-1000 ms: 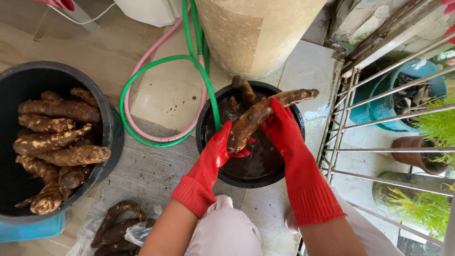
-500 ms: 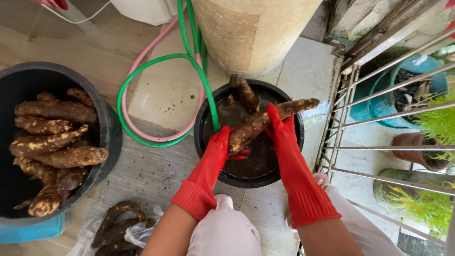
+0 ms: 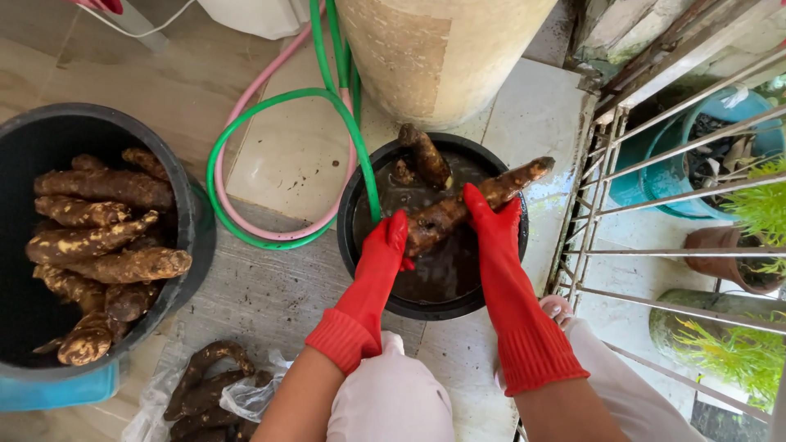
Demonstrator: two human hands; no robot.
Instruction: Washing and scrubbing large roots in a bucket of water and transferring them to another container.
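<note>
Both hands wear shiny red rubber gloves. The left hand [image 3: 385, 245] and right hand [image 3: 491, 221] wrap their fingers around a long, bumpy brown cassava root [image 3: 471, 203] above muddy water in a round black bucket [image 3: 434, 304] on the floor

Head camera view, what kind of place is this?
Probably a home's outdoor wash area or balcony: tiled floor, garden hoses, metal railing with potted plants beyond. Both gloved hands, left hand and right hand, hold a muddy root over a water basin.
</note>
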